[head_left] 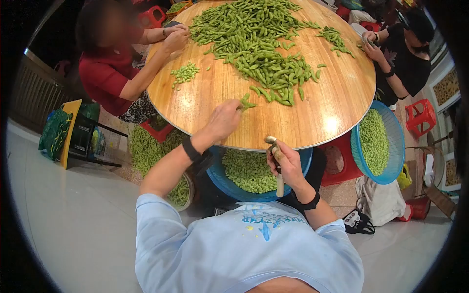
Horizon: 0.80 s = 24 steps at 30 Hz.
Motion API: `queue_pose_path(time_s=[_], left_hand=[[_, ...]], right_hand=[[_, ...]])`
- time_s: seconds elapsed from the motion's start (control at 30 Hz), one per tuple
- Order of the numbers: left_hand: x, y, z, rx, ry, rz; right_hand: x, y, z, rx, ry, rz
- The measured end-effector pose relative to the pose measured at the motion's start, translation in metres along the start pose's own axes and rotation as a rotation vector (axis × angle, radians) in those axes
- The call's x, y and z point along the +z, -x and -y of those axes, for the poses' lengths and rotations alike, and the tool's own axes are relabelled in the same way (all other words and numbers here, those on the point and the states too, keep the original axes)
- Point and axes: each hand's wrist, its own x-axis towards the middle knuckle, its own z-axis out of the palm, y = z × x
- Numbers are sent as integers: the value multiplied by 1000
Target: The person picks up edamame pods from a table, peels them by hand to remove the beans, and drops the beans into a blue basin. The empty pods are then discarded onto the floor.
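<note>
Snugly around one pod (248, 103), left fingers (236, 108).

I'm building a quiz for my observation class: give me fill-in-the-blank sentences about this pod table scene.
1. The left hand pinches a green pod on the round ___ table.
2. The right hand grips a tool above a ___ basket of pods.
3. The person at the left wears a ___ top.
Missing words: wooden; blue; red.
</note>
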Motion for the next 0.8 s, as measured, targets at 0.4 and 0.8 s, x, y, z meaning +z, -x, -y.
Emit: queue_pose_path(time_s=[0.4,0.8], left_hand=[[2,40,-59,-452,1104,389],[15,47,-63,-305,1100,217]], right_hand=[[10,-6,4,106,-478,81],[9,-6,-3,27,-419,22]])
